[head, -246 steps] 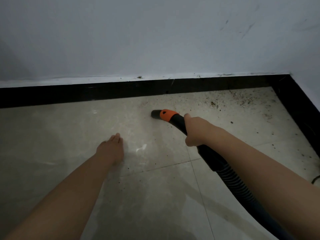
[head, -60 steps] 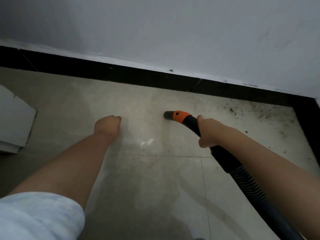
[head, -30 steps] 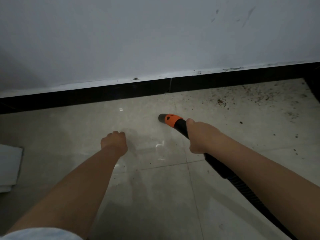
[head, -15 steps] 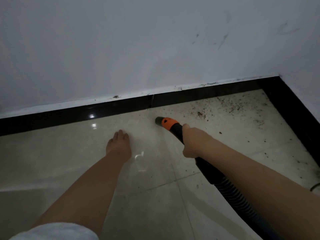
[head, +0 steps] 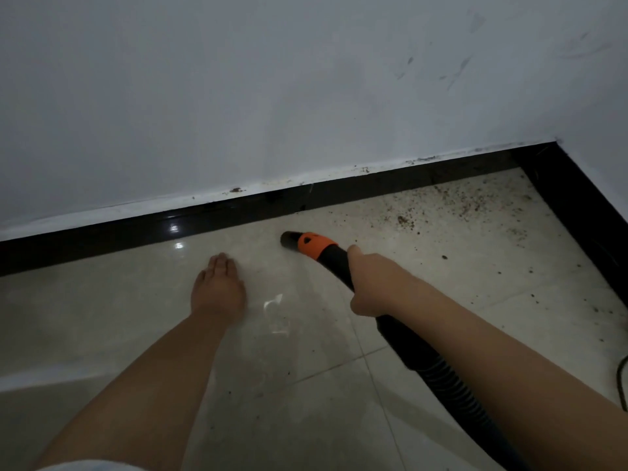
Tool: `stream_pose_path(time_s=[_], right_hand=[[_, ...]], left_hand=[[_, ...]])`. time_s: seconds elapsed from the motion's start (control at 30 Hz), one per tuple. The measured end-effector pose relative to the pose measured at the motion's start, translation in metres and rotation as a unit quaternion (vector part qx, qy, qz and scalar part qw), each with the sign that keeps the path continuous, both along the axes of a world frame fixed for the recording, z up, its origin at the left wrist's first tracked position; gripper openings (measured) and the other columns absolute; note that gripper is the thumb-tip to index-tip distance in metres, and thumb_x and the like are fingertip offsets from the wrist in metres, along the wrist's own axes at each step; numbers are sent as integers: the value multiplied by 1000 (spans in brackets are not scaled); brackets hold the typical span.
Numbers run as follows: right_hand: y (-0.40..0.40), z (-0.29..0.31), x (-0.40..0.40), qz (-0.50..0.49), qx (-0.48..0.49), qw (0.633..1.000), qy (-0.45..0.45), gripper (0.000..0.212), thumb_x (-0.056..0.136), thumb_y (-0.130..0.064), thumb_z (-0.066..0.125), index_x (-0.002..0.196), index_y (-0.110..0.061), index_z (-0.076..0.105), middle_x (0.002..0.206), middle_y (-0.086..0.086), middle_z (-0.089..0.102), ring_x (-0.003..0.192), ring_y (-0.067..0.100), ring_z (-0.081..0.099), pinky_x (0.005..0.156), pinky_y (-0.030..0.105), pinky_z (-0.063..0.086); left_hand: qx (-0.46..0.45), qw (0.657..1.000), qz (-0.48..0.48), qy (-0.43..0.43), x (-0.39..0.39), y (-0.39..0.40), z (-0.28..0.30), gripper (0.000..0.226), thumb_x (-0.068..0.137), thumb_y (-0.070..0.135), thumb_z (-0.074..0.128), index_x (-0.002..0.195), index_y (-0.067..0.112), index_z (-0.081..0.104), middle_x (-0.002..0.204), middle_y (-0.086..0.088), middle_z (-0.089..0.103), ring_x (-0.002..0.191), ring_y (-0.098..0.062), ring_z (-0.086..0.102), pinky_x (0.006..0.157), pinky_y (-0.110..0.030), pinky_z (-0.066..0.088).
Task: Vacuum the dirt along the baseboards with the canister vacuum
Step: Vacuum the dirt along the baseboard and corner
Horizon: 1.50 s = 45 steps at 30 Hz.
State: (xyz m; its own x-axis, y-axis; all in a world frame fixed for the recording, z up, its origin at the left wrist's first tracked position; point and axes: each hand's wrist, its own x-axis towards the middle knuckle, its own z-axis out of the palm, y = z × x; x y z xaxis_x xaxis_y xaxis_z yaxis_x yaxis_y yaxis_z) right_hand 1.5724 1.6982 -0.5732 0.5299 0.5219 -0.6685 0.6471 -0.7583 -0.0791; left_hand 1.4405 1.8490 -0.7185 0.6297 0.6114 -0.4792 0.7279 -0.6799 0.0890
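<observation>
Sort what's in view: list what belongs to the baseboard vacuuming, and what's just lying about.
Part of the job:
- vacuum nozzle, held by the right hand
- ribbed hose
- scattered dirt in the corner
- black baseboard

Just there:
- left hand, flat on the floor tiles
- cable at the right edge

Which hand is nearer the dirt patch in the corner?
Right. The right hand grips the vacuum hose handle, just short of the dirt patch. The left hand lies flat on the floor tile, farther left of it.
</observation>
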Motion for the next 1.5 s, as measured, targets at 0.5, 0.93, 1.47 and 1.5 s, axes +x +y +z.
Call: stream_pose_path(time_s=[0.5, 0.93, 1.47, 1.5], right_hand=[[52, -19, -48, -11, 84, 995, 50, 57, 83, -5, 58, 133, -8, 31, 113, 10, 54, 99, 24, 57, 71, 26, 41], [26, -6, -24, -43, 60, 997, -12, 56, 82, -6, 60, 131, -8, 32, 89, 5, 45, 79, 20, 50, 68, 27, 42], [-18, 0, 32, -162, 20, 985, -57, 58, 81, -4, 60, 132, -3, 32, 99, 13, 50, 88, 27, 54, 70, 29, 44], [-26, 2, 42, -180, 13, 982, -62, 59, 81, -4, 61, 132, -3, 32, 98, 13, 49, 87, 27, 52, 70, 30, 43]], left_hand=[[-12, 998, -4, 62, -36, 5, 7, 53, 102, 19, 24, 150, 5, 9, 159, -8, 2, 147, -21, 4, 116, -30, 15], [-27, 997, 6, 67, -53, 15, 10, 54, 102, 19, 24, 150, 1, 4, 159, -10, -1, 147, -21, 1, 117, -31, 15], [-26, 998, -4, 61, -48, 24, 14, 53, 102, 14, 24, 150, 2, 4, 159, -10, -2, 147, -20, 2, 118, -29, 14], [-26, 998, -8, 59, -45, 23, 14, 53, 102, 15, 24, 150, 2, 4, 159, -10, -2, 147, -20, 2, 118, -29, 14]])
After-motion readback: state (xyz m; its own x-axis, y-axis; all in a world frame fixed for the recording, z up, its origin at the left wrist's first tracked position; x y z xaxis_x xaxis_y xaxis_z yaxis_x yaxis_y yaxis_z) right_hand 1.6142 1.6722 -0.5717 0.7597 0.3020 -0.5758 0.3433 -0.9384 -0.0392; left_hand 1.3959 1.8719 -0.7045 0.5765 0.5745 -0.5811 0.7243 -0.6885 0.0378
